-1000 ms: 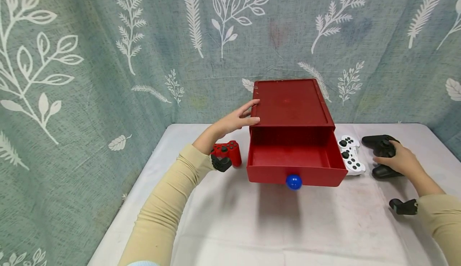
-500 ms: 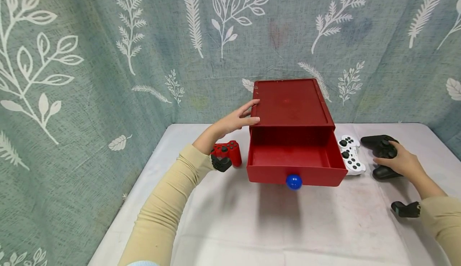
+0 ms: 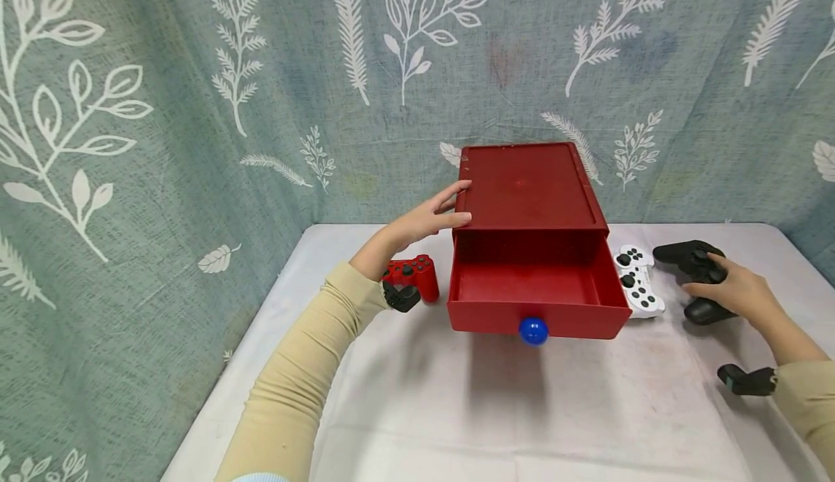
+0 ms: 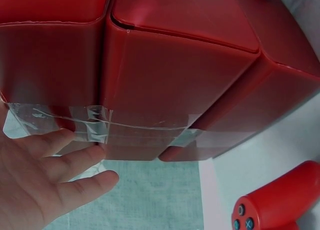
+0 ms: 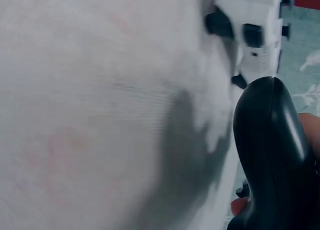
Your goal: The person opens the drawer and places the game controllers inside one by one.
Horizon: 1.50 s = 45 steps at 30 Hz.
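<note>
My right hand [image 3: 750, 295] grips a black game controller [image 3: 681, 255] at the right side of the table. In the right wrist view, the controller's handle [image 5: 272, 140] stands over a shadow on the cloth, fingers partly hidden behind it. My left hand [image 3: 414, 225] rests with spread, fairly straight fingers against the left side and top edge of a red drawer box [image 3: 528, 185]. The left wrist view has these fingers [image 4: 85, 190] by the box's taped side. The box's drawer [image 3: 483, 317], with a blue ball knob [image 3: 533, 331], is pulled out and bare inside.
A white game controller [image 3: 639, 295] lies just right of the drawer. Left of the box is a red game controller [image 3: 425, 277], partly hidden by my left wrist. A patterned green curtain [image 3: 365, 141] hangs behind the white-covered table [image 3: 404, 409].
My right hand and the black controller have shifted slightly to the right, away from the white controller. My left hand and the drawer box stay put.
</note>
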Each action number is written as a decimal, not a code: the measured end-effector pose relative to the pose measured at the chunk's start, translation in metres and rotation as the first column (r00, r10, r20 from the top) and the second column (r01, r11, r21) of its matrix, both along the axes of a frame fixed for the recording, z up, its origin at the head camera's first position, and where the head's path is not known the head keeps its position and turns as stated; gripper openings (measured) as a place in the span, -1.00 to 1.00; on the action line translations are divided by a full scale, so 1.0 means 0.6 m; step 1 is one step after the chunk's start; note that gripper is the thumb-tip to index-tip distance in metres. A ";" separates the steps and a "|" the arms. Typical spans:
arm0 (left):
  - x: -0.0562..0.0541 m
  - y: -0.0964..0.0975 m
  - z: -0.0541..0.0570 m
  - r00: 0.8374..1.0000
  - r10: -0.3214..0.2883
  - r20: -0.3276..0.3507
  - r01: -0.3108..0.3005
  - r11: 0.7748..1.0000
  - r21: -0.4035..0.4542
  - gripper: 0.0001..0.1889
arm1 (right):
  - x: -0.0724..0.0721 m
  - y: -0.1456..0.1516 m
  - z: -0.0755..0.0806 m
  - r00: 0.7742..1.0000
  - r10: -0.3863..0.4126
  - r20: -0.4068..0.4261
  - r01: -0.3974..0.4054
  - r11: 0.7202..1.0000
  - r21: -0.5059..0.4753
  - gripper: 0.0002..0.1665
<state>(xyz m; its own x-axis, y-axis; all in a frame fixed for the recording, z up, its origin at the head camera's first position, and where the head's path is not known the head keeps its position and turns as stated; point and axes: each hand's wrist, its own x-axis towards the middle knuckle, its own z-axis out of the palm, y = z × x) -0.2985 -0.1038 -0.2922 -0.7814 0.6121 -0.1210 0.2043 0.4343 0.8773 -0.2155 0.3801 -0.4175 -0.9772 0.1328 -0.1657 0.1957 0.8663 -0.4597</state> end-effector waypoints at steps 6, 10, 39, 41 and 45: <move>0.000 0.000 0.000 1.000 -0.003 0.006 0.003 1.000 0.002 -0.32 | 0.000 0.003 0.024 0.999 0.038 0.000 -0.038 0.999 -0.020 0.16; 0.002 -0.001 0.001 1.000 -0.001 0.010 0.001 1.000 0.009 -0.32 | -0.001 0.002 0.035 1.000 0.030 -0.005 -0.030 1.000 0.006 0.16; 0.001 -0.001 -0.002 1.000 -0.001 0.005 0.001 1.000 0.003 -0.33 | 0.001 -0.049 0.165 0.991 0.106 -0.078 -0.103 0.994 0.045 0.13; 0.000 -0.001 -0.003 1.000 -0.002 0.004 0.002 1.000 0.002 -0.33 | 0.001 -0.053 0.174 0.990 0.118 -0.072 -0.114 0.992 0.049 0.14; -0.002 -0.001 -0.003 1.000 0.000 0.000 0.000 1.000 0.003 -0.33 | 0.002 -0.060 0.190 0.987 0.141 -0.076 -0.137 0.989 0.056 0.15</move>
<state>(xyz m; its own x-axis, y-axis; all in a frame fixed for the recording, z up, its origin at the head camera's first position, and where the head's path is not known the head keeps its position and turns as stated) -0.2995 -0.1045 -0.2942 -0.7813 0.6127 -0.1188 0.2046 0.4313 0.8787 -0.2145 0.3440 -0.3036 -0.9966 0.0009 -0.0829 0.0361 0.9047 -0.4245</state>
